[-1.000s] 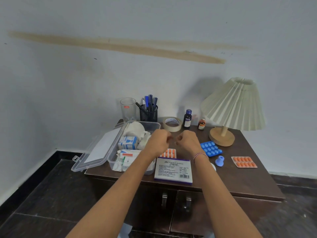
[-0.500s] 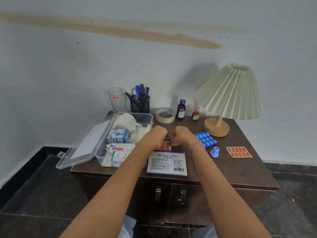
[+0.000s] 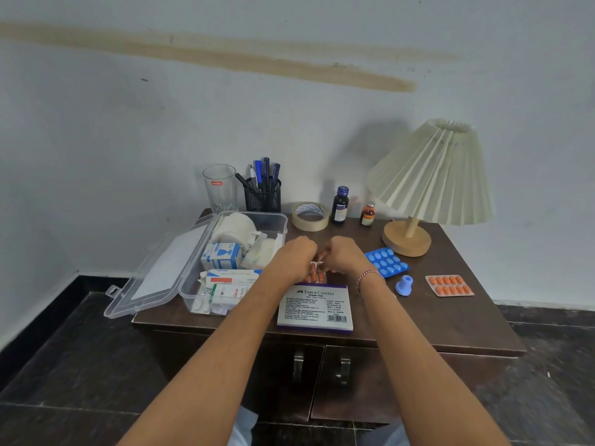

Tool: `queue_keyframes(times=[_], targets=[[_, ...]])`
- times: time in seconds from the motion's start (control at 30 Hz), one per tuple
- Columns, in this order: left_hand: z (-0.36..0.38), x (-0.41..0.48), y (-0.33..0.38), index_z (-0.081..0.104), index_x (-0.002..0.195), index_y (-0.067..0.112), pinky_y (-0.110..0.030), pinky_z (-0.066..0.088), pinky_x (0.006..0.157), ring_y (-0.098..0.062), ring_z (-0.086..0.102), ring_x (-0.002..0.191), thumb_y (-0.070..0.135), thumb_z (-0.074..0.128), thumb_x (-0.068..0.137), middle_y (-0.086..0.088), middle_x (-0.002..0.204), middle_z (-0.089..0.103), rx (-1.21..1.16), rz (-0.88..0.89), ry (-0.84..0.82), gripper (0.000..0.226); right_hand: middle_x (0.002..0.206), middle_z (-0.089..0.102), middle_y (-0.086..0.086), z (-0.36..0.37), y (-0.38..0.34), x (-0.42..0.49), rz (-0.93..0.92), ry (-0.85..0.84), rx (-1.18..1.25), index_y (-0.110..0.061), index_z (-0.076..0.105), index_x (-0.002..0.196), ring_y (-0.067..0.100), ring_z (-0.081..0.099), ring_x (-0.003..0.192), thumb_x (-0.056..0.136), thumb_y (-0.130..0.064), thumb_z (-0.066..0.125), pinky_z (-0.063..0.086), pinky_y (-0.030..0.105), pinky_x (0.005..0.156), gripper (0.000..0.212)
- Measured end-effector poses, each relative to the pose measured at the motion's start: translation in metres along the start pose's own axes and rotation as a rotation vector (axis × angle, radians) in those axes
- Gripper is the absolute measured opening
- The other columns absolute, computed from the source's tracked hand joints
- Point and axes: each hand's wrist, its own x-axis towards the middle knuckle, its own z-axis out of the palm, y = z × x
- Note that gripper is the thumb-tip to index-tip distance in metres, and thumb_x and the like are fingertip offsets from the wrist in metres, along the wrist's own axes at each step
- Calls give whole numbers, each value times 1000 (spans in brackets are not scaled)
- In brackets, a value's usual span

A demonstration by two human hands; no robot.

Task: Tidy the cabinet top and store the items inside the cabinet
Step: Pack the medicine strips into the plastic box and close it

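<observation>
My left hand (image 3: 293, 259) and my right hand (image 3: 343, 255) meet over the middle of the dark wooden cabinet top (image 3: 450, 320), both closed on an orange pill strip (image 3: 316, 275) that lies or hovers just above the white stamp pad box (image 3: 315, 308). An open clear plastic box (image 3: 277, 220) with medicine cartons and bandage rolls stands left of my hands. A blue pill strip (image 3: 386, 261), a small blue cap (image 3: 404, 285) and a second orange pill strip (image 3: 449, 285) lie to the right. The cabinet doors (image 3: 351, 384) below are closed.
Along the back wall stand a drinking glass (image 3: 219, 188), a black mesh pen holder (image 3: 263, 197), a roll of tape (image 3: 309, 216), a dark bottle (image 3: 340, 205), a small brown bottle (image 3: 367, 214) and a pleated lamp (image 3: 431, 175). The clear box lid (image 3: 167, 272) overhangs the left edge.
Both hands have come down and closer together onto the orange pill strip by the stamp pad box. The view has tilted slightly; other items are unmoved.
</observation>
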Motion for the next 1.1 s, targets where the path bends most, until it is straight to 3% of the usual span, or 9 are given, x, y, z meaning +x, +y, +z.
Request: queue_keyframes(times=[0.1, 0.33, 0.53, 0.7, 0.73, 0.8, 0.87, 0.97, 1.1], targets=[[0, 1, 1, 64, 118, 10, -33, 49, 85, -28, 61, 102, 13, 63, 87, -13, 116, 60, -8, -10, 22, 31, 110, 68, 12, -1, 4, 2, 11, 30, 56, -7, 69, 106, 20, 58, 85, 76, -10, 75, 53, 36, 90, 31], [-7, 1, 6, 64, 106, 4, -33, 48, 78, -30, 62, 98, 11, 61, 87, -16, 109, 62, -8, -44, 115, 21, 94, 70, 7, -6, 8, 0, 26, 124, 240, -12, 72, 96, 16, 58, 81, 72, -8, 77, 53, 35, 87, 25], [-17, 3, 0, 72, 98, 11, -35, 54, 82, -25, 66, 90, 14, 67, 84, -11, 97, 70, -221, -125, 333, 15, 90, 71, 7, -11, 6, -2, 5, 220, 559, -9, 72, 103, 7, 59, 74, 77, -9, 75, 45, 15, 66, 26], [-28, 3, -14, 72, 90, 5, -5, 40, 51, -13, 62, 68, 6, 76, 75, -5, 79, 68, -661, -258, 502, 16, 84, 64, 6, -9, -1, 0, 42, 325, 801, -2, 70, 105, 5, 54, 66, 79, -13, 75, 47, 17, 65, 29], [-31, 3, -18, 72, 92, 3, -6, 44, 55, -14, 62, 68, 5, 77, 73, -7, 82, 69, -754, -291, 518, 20, 87, 65, 7, -8, -4, 0, 44, 315, 829, 0, 69, 107, 5, 56, 68, 80, -11, 74, 50, 16, 65, 30], [-37, 0, -25, 70, 96, -3, -29, 58, 71, -25, 68, 78, 1, 78, 71, -15, 90, 71, -980, -367, 528, 26, 95, 67, 10, -7, -13, -1, 36, 287, 894, 2, 67, 110, 4, 60, 70, 82, -7, 70, 54, 11, 60, 29], [-41, -4, -32, 68, 99, -6, -44, 58, 79, -32, 69, 85, -1, 78, 71, -22, 98, 70, -1121, -428, 530, 29, 102, 69, 16, -7, -24, -2, 13, 266, 1011, 6, 65, 111, 6, 64, 69, 84, -1, 67, 55, 9, 57, 29], [-44, -8, -44, 67, 103, -6, -44, 57, 80, -32, 69, 86, 0, 77, 73, -23, 102, 69, -1167, -472, 532, 32, 102, 69, 19, -5, -39, -3, -10, 259, 1096, 8, 64, 112, 12, 67, 70, 86, 3, 63, 58, 13, 62, 27], [-45, -16, -63, 68, 106, -6, -44, 58, 81, -32, 71, 87, 4, 76, 75, -21, 104, 70, -1047, -515, 507, 34, 100, 71, 18, 3, -56, -6, -57, 231, 1013, 5, 66, 110, 8, 66, 67, 88, 3, 59, 57, 12, 62, 23]])
